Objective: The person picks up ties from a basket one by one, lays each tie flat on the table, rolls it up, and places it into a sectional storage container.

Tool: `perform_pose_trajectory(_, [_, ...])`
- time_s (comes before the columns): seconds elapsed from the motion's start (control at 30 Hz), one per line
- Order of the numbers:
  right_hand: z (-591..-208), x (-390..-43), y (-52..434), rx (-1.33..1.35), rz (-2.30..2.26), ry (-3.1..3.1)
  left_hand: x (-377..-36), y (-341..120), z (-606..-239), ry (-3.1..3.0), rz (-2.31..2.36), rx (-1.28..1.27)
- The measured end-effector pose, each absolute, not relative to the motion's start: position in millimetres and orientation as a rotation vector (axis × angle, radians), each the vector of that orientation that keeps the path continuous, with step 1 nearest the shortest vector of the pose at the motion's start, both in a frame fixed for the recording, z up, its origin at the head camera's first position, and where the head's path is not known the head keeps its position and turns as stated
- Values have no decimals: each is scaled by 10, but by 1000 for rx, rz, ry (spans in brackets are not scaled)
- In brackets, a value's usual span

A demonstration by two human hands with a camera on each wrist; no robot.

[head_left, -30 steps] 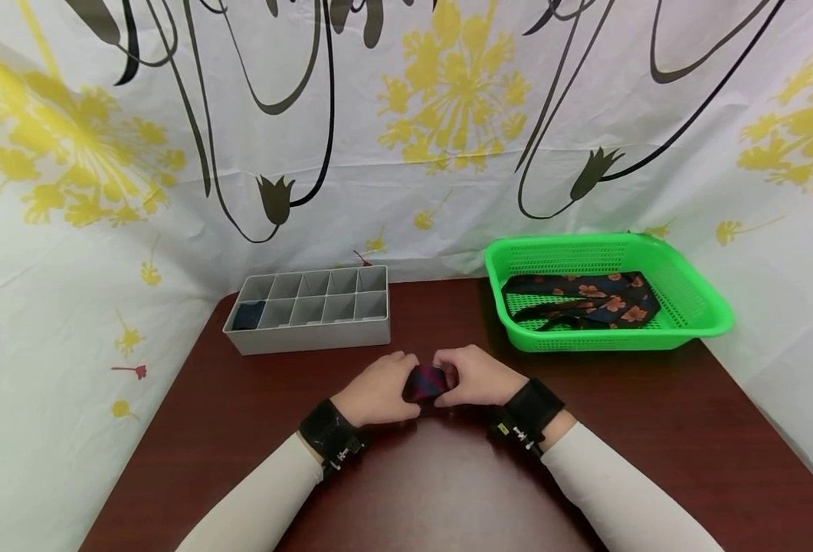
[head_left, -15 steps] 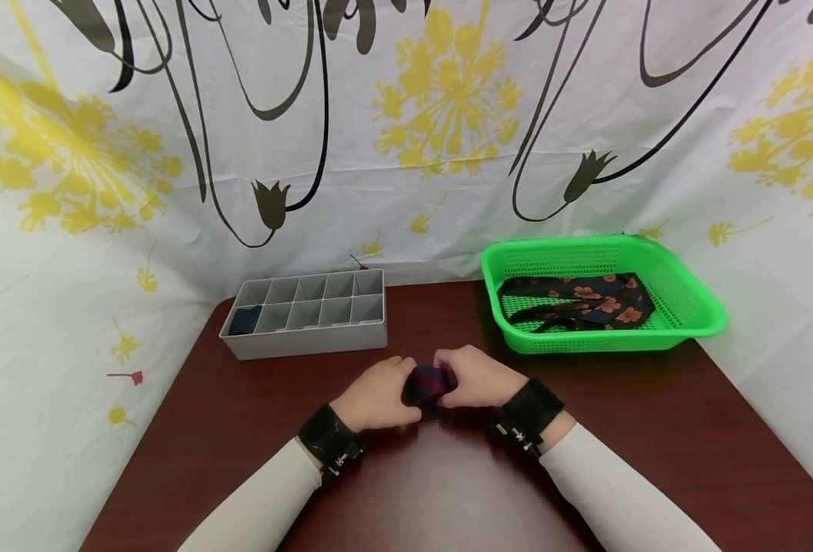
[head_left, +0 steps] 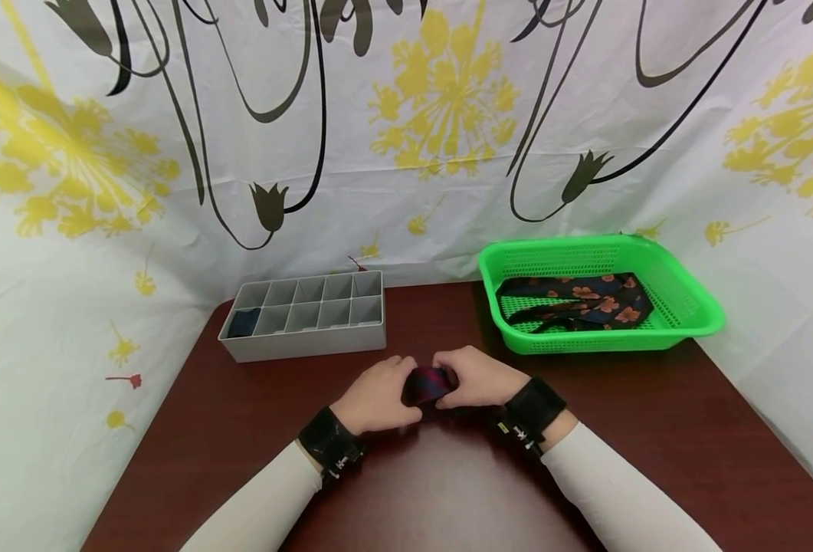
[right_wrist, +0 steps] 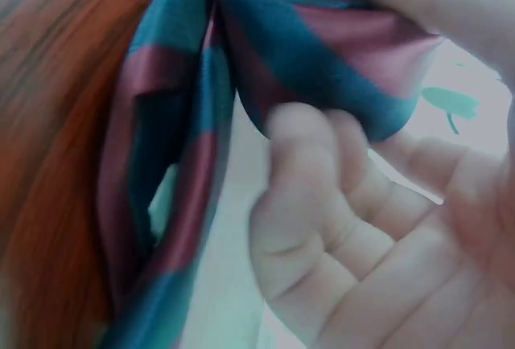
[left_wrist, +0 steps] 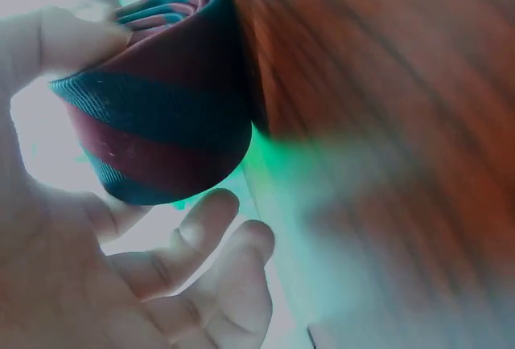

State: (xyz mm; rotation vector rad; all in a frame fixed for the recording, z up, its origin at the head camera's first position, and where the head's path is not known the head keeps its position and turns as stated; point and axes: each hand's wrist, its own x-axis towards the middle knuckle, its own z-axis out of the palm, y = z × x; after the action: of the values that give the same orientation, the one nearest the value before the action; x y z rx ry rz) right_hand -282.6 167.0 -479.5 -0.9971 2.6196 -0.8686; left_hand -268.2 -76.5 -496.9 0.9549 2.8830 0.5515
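Observation:
A necktie (head_left: 425, 386) with dark red and blue stripes is rolled into a thick coil between the two hands, over the middle of the table. My left hand (head_left: 378, 392) grips the coil from the left; in the left wrist view its thumb lies at the coil's upper edge, while two fingers are spread away below. From the other side, my right hand (head_left: 480, 377) holds the same roll, thumb above and curled fingers (right_wrist: 298, 156) against its underside. The right wrist view also shows an unrolled length of the necktie (right_wrist: 189, 220) trailing from the coil along the table.
At the back left stands a grey divided box (head_left: 309, 344), a dark blue rolled cloth (head_left: 244, 323) in its front left compartment. A green plastic basket (head_left: 703, 310) at the back right holds a floral necktie (head_left: 606, 301). Patterned white fabric (head_left: 351, 153) hangs behind the dark red table (head_left: 192, 437).
The coil turns slightly between the fingers, its visible stripes shifting. Both hands keep nearly the same place. The box and basket appear a little further left as the head view shifts.

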Motion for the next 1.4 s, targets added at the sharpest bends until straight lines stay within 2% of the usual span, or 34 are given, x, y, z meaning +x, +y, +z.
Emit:
perform_pose_trajectory(0.13, [-4785,-2834,1712,-939,-807,2626,-2682,-749,-4976,2842,592,957])
perform_pose_trajectory(0.37, [-4730,-2811,1685,-1040,-876,2637,-2657,-736,-4954,2936,544,942])
perform_pose_trajectory(0.63, [-4763,-2821,1726,-925,-729,2650,-2656,-735,-4982,2852,590,915])
perform_pose_trajectory(0.83, [-4735,-2808,1685,-1054,-850,2604,-2637,-721,-4966,2944,483,948])
perform_pose_trajectory(1.1, [-4749,-2823,1745,-922,-753,2545,-2629,-700,-4975,2861,566,952])
perform_pose_trajectory(1.4, [-4658,-2769,1693,-997,-865,2545,-2584,-673,-4921,2930,511,932])
